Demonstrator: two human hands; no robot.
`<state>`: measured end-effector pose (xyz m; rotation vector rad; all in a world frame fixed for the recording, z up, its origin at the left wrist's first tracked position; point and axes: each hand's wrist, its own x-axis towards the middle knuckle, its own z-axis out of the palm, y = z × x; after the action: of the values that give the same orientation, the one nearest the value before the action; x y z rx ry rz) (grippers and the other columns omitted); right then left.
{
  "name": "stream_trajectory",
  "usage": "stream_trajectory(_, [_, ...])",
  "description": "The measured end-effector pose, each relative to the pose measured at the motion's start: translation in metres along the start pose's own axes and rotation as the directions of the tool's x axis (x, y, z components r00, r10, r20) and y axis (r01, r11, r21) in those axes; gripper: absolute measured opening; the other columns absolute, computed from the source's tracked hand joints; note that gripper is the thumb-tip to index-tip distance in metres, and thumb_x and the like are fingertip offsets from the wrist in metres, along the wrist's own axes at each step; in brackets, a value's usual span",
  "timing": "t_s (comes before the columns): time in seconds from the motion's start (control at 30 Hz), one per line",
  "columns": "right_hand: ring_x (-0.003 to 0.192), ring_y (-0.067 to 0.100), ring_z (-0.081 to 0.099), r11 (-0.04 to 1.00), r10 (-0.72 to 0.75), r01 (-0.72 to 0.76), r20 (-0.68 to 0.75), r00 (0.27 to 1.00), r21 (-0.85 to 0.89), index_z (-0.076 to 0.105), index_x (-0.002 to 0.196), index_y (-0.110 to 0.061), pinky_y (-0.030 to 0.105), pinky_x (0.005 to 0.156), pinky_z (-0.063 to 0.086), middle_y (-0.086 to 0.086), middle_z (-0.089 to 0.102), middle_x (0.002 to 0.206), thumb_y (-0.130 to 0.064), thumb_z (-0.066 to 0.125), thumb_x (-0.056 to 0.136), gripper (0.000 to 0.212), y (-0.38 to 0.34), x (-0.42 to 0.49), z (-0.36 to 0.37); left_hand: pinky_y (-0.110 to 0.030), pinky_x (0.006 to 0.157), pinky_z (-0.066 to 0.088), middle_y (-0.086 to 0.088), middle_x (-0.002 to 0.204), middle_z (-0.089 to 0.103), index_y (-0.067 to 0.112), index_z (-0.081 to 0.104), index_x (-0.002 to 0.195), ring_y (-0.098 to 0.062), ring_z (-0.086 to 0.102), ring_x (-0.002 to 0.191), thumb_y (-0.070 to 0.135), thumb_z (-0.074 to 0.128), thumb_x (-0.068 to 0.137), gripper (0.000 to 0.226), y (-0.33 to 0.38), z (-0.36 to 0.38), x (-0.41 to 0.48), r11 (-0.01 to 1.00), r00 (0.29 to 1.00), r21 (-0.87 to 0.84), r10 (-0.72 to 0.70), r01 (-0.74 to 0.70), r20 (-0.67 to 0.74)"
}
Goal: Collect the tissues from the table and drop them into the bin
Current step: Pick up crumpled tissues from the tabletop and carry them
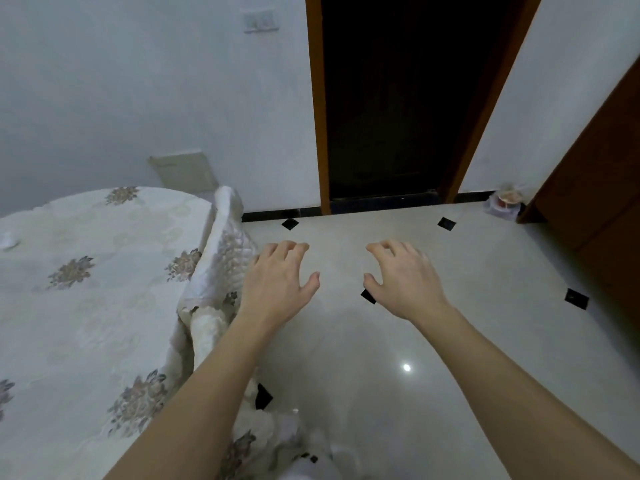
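Note:
My left hand [278, 278] and my right hand [403, 277] are stretched out side by side over the pale floor, palms down, fingers spread and slightly curled, holding nothing. A small bin [505, 204] lined with a clear bag stands on the floor in the far right corner, beside the door frame. A small white crumpled thing, possibly a tissue [9, 242], lies at the left edge on the bedspread. No table is in view.
A bed with a white flowered bedspread [90, 289] fills the left side, its corner hanging beside my left forearm. A dark open doorway [391, 98] lies straight ahead. A brown wooden door or cabinet [599, 174] stands at the right. The glossy floor [450, 341] has small black tile insets.

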<state>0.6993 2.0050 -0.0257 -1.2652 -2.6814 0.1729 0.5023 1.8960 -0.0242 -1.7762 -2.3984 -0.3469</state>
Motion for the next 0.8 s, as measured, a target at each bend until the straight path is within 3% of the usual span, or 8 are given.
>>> stream_trajectory(0.27, [0.124,0.021,0.045,0.999,-0.041,0.041,0.014,0.999,0.002,0.044,0.139,-0.025,0.039,0.101,0.039,-0.001,0.050,0.136,-0.044,0.049,0.093,0.050,0.015,0.110,0.023,-0.044,0.090,0.051,-0.003,0.123,0.063,0.019,0.056,0.130,-0.025,0.056,0.111,0.058,0.035,0.086,0.062,-0.037,0.034,0.096,0.998,0.997,-0.022,-0.061,0.060,-0.051])
stream_trajectory(0.43, [0.127,0.021,0.044,0.996,-0.085,0.086,0.045,0.995,-0.011,0.041,0.143,-0.024,0.039,0.103,0.039,0.000,0.049,0.139,-0.043,0.049,0.094,0.052,0.013,0.208,0.037,-0.044,0.095,0.048,-0.003,0.127,0.062,0.019,0.055,0.133,-0.027,0.054,0.117,0.053,0.050,0.089,0.056,-0.081,0.059,0.173,0.989,0.989,-0.053,-0.140,0.138,-0.043])
stream_trajectory(0.63, [0.125,0.019,0.044,0.990,-0.140,0.140,0.014,0.990,0.005,0.044,0.142,-0.022,0.037,0.101,0.042,0.000,0.051,0.134,-0.041,0.051,0.094,0.053,0.000,0.332,0.041,-0.041,0.083,0.047,-0.001,0.121,0.063,0.020,0.058,0.128,-0.025,0.056,0.110,0.049,0.058,0.086,0.051,-0.134,0.074,0.270,0.984,0.983,-0.055,-0.173,0.169,-0.056])
stream_trajectory(0.8, [0.128,0.019,0.042,0.990,-0.141,0.140,0.024,0.990,0.022,0.042,0.143,-0.024,0.037,0.105,0.038,-0.002,0.050,0.136,-0.042,0.051,0.094,0.053,-0.001,0.406,0.052,-0.040,0.082,0.048,0.000,0.117,0.064,0.020,0.058,0.123,-0.026,0.055,0.106,0.048,0.060,0.086,0.047,-0.160,0.082,0.338,0.981,0.979,-0.053,-0.190,0.186,-0.076])
